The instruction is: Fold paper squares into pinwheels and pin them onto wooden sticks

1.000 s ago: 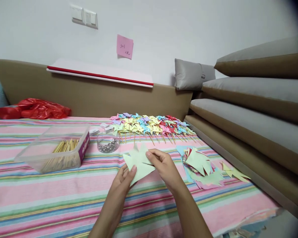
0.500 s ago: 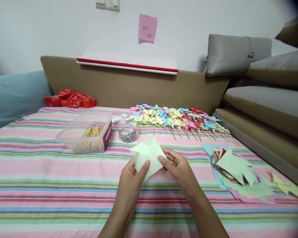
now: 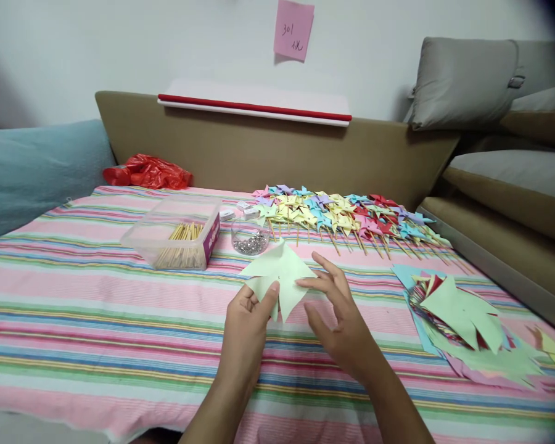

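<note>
A pale green paper square point(image 3: 284, 268), cut in from its corners and with a small hole mark near its middle, is held up above the striped cloth. My left hand point(image 3: 250, 314) pinches its lower left part, thumb on top and fingers beneath. My right hand point(image 3: 335, 308) is at the paper's right corner with its fingers spread, an index fingertip at the paper's edge. Just beyond the paper stands a clear round tub point(image 3: 250, 239) of small shiny metal pieces.
A clear plastic box point(image 3: 139, 237) of thin wooden sticks point(image 3: 182, 243) stands left of the tub. Finished paper pinwheels point(image 3: 337, 213) on sticks lie at the back right. Cut paper sheets point(image 3: 462, 314) are piled at right. A red plastic bag point(image 3: 150, 172) lies back left; cushions point(image 3: 509, 185) border the right.
My right hand has loosened from its pinch and its fingers have spread. The paper's cut flaps now stand apart. The camera view has shifted left and down.
</note>
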The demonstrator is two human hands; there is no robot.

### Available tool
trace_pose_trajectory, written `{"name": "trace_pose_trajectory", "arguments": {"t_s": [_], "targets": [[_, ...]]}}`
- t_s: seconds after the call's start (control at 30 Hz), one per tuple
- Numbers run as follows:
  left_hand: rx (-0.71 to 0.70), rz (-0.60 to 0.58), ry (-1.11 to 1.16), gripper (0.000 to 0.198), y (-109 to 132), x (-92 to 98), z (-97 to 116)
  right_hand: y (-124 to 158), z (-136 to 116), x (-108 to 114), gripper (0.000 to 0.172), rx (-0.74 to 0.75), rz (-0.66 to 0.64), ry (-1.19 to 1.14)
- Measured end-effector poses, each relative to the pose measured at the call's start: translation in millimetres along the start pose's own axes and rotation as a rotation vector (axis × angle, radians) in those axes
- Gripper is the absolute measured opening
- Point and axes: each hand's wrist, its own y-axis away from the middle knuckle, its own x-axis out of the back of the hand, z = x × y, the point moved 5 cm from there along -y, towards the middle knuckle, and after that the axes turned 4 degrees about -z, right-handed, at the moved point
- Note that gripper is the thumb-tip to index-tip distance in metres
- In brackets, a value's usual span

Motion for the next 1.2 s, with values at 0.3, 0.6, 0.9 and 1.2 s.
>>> {"name": "trace_pose_trajectory", "arguments": {"t_s": [0.3, 0.6, 0.9, 1.2], "targets": [[-0.003, -0.086, -0.009, 0.047, 3.0, -2.5, 1.0, -3.7, 2.7, -1.7, 0.01, -0.036, 0.083, 0.017], [-0.014, -0.179, -0.066, 0.038, 6.4, -10.4, 5.9, -4.2, 8.3, -7.5, 0.013, -0.244, 0.216, -0.306], [-0.056, -0.114, -0.129, 0.022, 4.3, -6.8, 6.6, -4.3, 7.7, -10.7, 0.01, -0.239, 0.214, -0.401], [-0.088, -0.125, -0.156, 0.031, 5.3, -6.6, 13.4, -2.8, 10.3, -7.8, 0.027, -0.305, 0.372, -0.679]]}}
